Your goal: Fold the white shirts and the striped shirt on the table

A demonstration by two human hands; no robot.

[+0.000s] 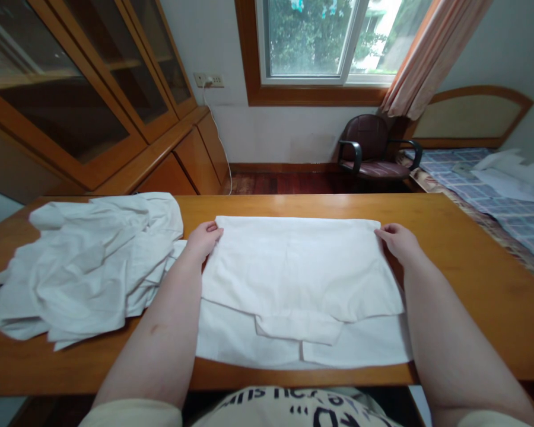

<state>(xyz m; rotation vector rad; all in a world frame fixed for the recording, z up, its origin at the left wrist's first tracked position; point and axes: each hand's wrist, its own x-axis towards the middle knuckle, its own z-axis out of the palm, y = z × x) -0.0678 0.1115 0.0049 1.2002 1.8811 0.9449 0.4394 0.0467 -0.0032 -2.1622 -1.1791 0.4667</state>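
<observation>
A white garment (293, 267), perhaps a shirt or coat, lies folded on the wooden table (320, 204) in front of me. Its upper layer is doubled toward me, and a collar-like flap (298, 327) rests over the lower layer. At the far left corner of the fold, my left hand (205, 238) pinches the cloth with closed fingers. My right hand (398, 240) grips the far right corner between thumb and fingers. Both forearms run along the garment's sides, and the cloth between the hands is fairly flat.
A loose heap of white cloth (89, 267) lies on the table's left side, close to my left forearm. Beyond the table stand a glass-fronted wooden cabinet (160, 127) and a dark armchair (369, 148). A bed (480, 184) is at the right, under papery white sheets.
</observation>
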